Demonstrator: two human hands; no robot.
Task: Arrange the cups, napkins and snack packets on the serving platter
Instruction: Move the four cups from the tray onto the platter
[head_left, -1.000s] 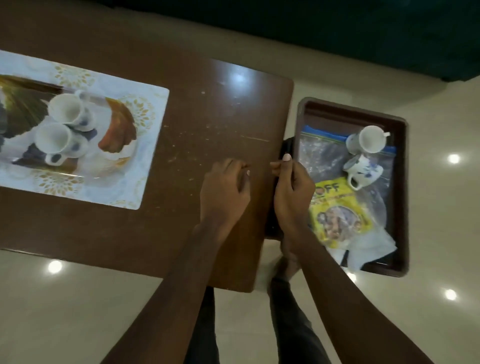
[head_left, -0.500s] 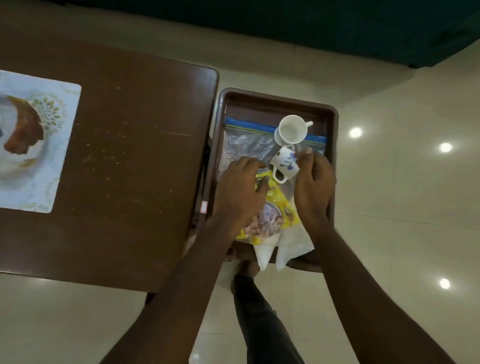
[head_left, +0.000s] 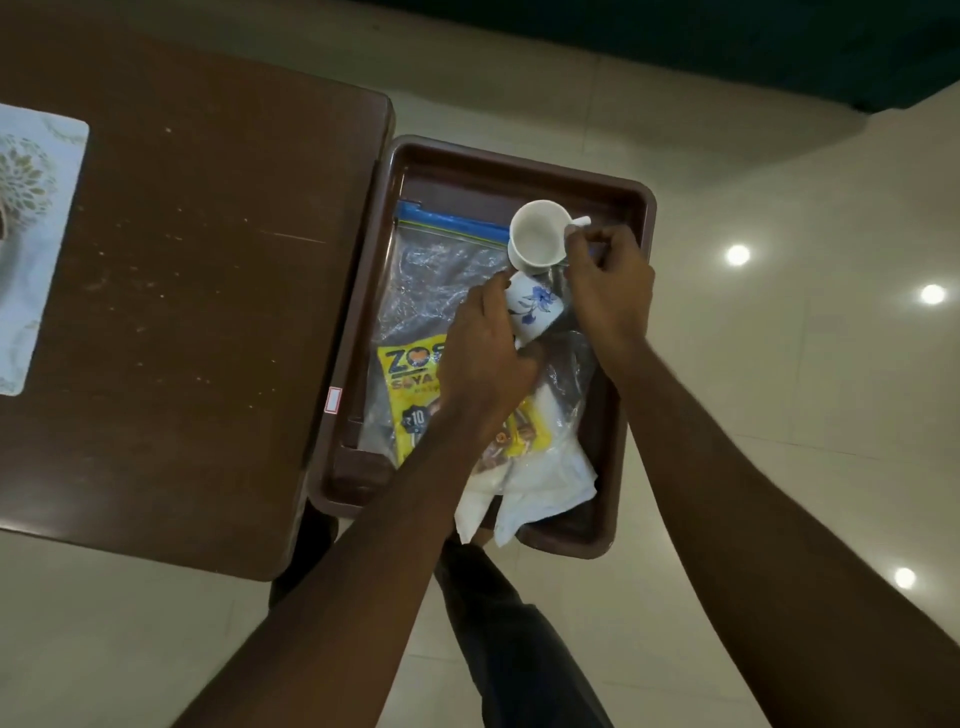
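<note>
a second ago both hands rested at the edge of the bench (head_left: 208, 260); now they are inside the brown tray (head_left: 519, 156) that sits off the bench's 3 o'clock side, and the view has swung that way. the left hand (head_left: 483, 353) curls round the floral cup (head_left: 535, 306), which lies on its side near the tray's middle. the right hand (head_left: 608, 291) pinches the handle of the white cup (head_left: 537, 239), upright at the tray's 12 o'clock end and touching the floral one. i judge this to be the start of a pick-up: neither cup is clearly lifted yet, and both must travel to the patterned platter (head_left: 31, 234), only a corner of which shows at the 9 o'clock edge.

counted in the tray: two cups; one yellow snack packet (head_left: 410, 374) partly under the left wrist; one clear zip bag (head_left: 436, 265) beneath everything; white napkins (head_left: 540, 488) at the 6 o'clock end, at least two, exact number unclear.
</note>
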